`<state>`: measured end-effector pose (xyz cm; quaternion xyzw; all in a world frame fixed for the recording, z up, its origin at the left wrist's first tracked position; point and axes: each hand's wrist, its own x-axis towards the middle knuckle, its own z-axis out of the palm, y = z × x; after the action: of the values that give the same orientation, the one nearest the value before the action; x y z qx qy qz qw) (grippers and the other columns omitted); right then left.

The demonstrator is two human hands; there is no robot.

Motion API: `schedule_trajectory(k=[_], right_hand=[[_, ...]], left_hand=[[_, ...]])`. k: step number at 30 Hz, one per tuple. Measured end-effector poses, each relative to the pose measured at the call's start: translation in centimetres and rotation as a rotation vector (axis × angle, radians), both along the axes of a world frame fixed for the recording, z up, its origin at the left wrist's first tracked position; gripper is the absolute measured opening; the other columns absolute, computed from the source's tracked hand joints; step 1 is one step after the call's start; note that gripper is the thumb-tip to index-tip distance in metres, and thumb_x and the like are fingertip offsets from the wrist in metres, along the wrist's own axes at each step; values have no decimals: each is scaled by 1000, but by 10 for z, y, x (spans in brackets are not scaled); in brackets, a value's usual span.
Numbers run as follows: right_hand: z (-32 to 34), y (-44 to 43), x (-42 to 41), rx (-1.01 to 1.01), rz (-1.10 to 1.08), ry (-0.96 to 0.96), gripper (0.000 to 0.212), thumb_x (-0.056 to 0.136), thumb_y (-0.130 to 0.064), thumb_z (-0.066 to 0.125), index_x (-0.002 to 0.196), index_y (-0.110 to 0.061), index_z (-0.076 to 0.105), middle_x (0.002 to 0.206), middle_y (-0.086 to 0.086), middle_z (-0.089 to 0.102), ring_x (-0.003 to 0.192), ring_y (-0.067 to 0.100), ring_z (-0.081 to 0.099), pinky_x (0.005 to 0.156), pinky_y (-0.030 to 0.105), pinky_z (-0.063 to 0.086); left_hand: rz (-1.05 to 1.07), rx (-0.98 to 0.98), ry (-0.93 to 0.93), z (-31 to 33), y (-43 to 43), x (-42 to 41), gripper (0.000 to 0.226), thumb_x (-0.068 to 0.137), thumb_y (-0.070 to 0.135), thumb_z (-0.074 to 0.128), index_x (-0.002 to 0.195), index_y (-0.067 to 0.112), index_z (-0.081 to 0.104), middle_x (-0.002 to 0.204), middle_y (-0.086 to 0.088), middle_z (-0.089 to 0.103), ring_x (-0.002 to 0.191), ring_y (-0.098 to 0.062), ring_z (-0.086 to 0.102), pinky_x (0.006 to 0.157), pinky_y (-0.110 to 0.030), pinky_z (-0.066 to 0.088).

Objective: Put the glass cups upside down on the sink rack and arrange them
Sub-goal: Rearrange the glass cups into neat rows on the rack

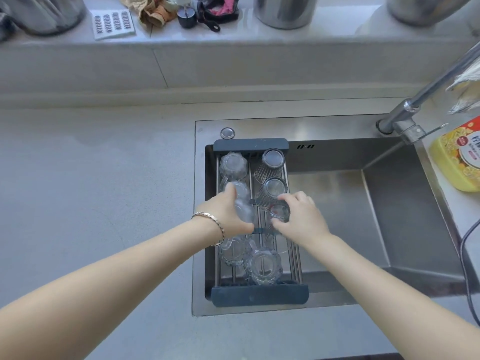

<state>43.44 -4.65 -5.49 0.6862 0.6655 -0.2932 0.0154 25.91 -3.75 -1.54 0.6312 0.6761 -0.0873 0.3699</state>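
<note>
Here, both hands over the sink rack (257, 294) — left hand (228, 211) gripping a glass cup (244, 211), right hand (301, 219) clasping another cup (279, 211)

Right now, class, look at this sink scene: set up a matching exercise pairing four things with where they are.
Things:
1. sink rack
2. yellow detergent bottle
3. bracelet
4. faucet

Places:
A. on the left wrist
B. across the sink's left part
C. behind the sink's far right corner
D. on the counter right of the sink

Pairs: 1-B, 2-D, 3-A, 4-C
</note>
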Motion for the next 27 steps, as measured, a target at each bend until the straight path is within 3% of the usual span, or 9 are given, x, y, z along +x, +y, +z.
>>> schedule_trajectory(k=[3,8,11,18,21,27], right_hand=[[-10,3,-7,-187,-57,-112,68,74,-49,67,128,-15,42,127,9,50,122,28,46,92,38,44],[-20,-3,-10,-93,-145,-121,57,69,-44,71,112,-14,50,116,5,61,109,27,58,80,33,47],[-21,-16,-6,-56,-203,-35,59,68,-41,72,117,-17,50,118,3,60,110,26,57,83,33,47],[-22,-28,-4,113,-243,116,64,68,-35,76,122,-16,47,122,1,56,114,22,53,90,33,43],[-21,-20,-7,117,-180,81,63,71,-33,75,124,-15,46,123,3,55,117,24,50,93,34,41],[-38,-22,-8,33,-177,79,69,74,-34,75,129,-12,40,128,5,50,121,23,47,96,34,40]], left_hand=[[-221,71,126,3,0,5,53,70,37,66,110,18,35,97,0,51,76,-25,55,57,-26,37],[-514,135,309,6,6,6,63,70,38,68,122,22,35,120,-6,45,83,-30,62,64,-31,42],[-476,143,288,9,6,5,60,71,39,66,123,24,38,118,-6,47,74,-29,54,65,-31,43],[-409,108,221,-1,8,1,63,70,50,62,126,28,43,119,-3,53,95,-28,63,70,-30,45],[-337,75,176,-6,7,1,64,71,51,61,129,31,40,119,-3,55,98,-26,61,76,-32,49],[-226,111,139,-9,5,-2,62,75,50,60,129,29,38,112,-5,55,79,-23,49,70,-30,45]])
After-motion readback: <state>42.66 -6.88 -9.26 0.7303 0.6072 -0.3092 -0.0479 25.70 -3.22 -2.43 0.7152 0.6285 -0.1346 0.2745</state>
